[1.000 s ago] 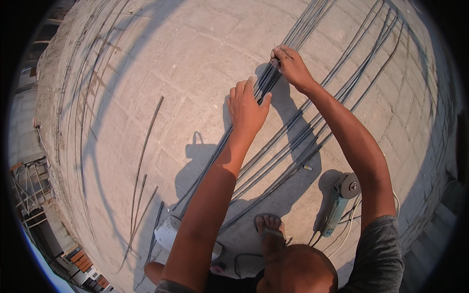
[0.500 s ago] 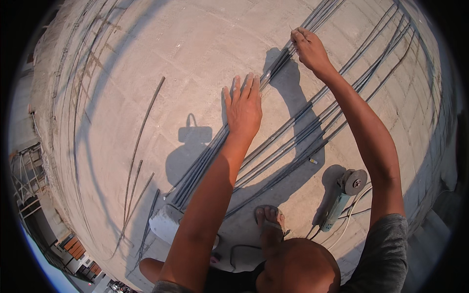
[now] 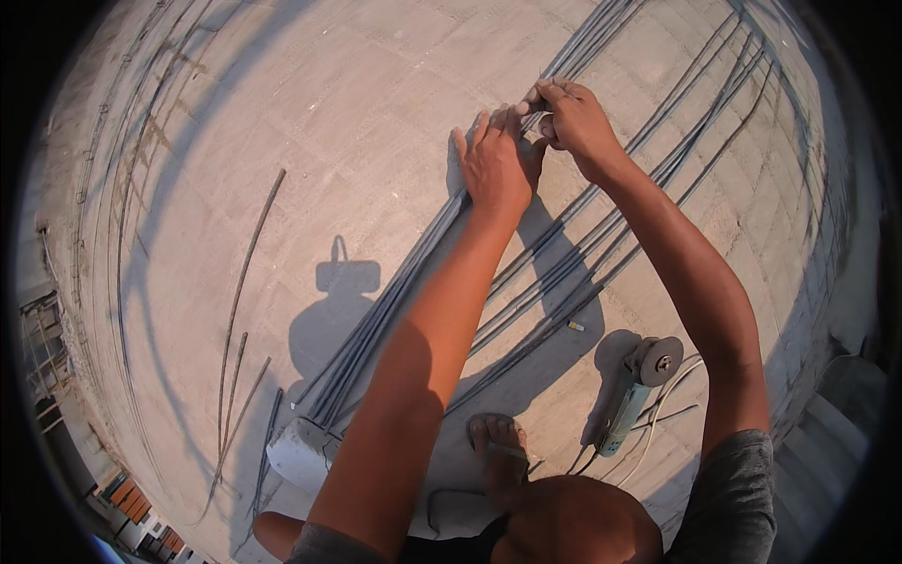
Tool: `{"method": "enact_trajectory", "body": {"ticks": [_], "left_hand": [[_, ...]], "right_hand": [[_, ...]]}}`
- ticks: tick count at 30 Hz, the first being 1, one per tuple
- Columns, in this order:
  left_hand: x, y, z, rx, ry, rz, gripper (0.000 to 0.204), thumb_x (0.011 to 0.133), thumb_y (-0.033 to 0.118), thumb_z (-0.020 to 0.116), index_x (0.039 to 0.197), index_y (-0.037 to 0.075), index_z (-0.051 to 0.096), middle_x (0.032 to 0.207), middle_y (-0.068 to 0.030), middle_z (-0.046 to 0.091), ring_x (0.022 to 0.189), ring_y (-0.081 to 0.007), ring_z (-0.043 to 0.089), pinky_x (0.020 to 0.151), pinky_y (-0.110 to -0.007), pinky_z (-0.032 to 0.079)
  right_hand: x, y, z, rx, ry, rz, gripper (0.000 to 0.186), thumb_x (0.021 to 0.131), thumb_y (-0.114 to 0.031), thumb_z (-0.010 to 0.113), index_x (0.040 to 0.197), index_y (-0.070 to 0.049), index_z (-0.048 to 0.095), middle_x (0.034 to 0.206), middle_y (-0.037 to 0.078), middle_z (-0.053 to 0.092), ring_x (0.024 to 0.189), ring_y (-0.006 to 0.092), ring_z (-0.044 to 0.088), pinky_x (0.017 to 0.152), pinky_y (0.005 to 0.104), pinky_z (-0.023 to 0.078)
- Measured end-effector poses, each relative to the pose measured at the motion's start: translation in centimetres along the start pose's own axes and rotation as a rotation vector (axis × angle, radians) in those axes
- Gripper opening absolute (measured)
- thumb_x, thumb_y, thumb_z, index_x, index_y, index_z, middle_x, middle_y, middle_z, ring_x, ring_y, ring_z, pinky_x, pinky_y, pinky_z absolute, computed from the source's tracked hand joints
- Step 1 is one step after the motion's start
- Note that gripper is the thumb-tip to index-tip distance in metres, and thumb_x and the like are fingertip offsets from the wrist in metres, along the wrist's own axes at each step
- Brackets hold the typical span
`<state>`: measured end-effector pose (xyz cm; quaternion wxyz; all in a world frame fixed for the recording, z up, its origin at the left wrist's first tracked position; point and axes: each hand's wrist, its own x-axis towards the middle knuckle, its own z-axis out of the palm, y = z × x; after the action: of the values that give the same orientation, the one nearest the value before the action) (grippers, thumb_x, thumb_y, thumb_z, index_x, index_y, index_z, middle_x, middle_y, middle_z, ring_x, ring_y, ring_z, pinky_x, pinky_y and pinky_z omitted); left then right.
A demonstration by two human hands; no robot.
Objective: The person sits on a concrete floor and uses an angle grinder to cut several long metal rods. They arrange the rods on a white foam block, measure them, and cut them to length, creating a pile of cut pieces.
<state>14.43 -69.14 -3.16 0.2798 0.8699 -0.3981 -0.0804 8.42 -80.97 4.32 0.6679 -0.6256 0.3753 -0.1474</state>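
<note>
A bundle of long grey steel rods (image 3: 399, 277) slants across the ground from the lower left to the upper right. Over it lies my left hand (image 3: 498, 164), open, its fingers stretched out and its palm down on the rods. Just to the right, close to the left fingertips, my right hand (image 3: 578, 127) is closed in a pinch above the same bundle. A thin tip shows at its fingers, too small to name. Where the rods pass under both hands they are hidden.
More rods (image 3: 554, 273) lie to the right, and short rod pieces (image 3: 246, 263) to the left. An angle grinder (image 3: 634, 399) with its cable rests near my right forearm. A white rounded object (image 3: 301, 456) stands at the bundle's near end. My sandalled foot (image 3: 498, 437) is close by.
My right hand has come down and left along the bundle. My left hand has slid up and right along it, so the two are now close together. The view has shifted slightly.
</note>
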Motion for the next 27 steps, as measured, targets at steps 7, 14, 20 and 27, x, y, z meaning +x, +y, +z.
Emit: {"method": "enact_trajectory", "body": {"ticks": [7,14,20,27], "left_hand": [[1.5,0.6,2.6,-0.097,0.228,-0.062,0.021,0.097,0.030,0.070,0.108,0.017,0.082,0.114,-0.0019,0.080,0.139,-0.0278,0.059,0.129,-0.062,0.020],[1.7,-0.2,1.8,0.052,0.115,0.050,0.024,0.094,0.025,0.070,0.113,0.018,0.082,0.112,-0.0152,0.078,0.128,-0.0296,0.066,0.127,-0.062,0.022],[1.6,0.4,1.5,0.048,0.118,0.089,0.026,0.095,0.025,0.070,0.117,0.017,0.082,0.120,-0.0145,0.077,0.131,-0.0269,0.064,0.129,-0.062,0.018],[1.2,-0.6,1.9,-0.093,0.235,0.125,0.024,0.099,0.025,0.070,0.114,0.011,0.081,0.115,-0.0205,0.077,0.125,-0.0326,0.067,0.128,-0.064,0.019]], "right_hand": [[-0.2,-0.2,0.6,0.217,0.077,0.082,0.023,0.103,-0.014,0.047,0.105,0.003,0.063,0.119,0.016,0.076,0.066,0.0109,0.058,0.057,0.0272,0.045],[-0.9,-0.7,-1.8,-0.735,0.459,-0.658,0.053,0.099,-0.026,0.067,0.145,-0.002,0.056,0.144,0.017,0.064,0.109,0.0242,0.069,0.089,0.0386,0.052],[-1.3,-0.2,-3.3,-1.865,0.038,-1.186,0.024,0.100,-0.017,0.061,0.120,-0.013,0.073,0.127,0.011,0.072,0.126,0.0220,0.063,0.109,0.0554,0.041],[1.1,-1.9,-3.8,-1.643,-0.284,-0.781,0.012,0.090,-0.008,0.062,0.084,-0.005,0.072,0.075,0.013,0.072,0.082,0.0325,0.074,0.074,0.0445,0.056]]}}
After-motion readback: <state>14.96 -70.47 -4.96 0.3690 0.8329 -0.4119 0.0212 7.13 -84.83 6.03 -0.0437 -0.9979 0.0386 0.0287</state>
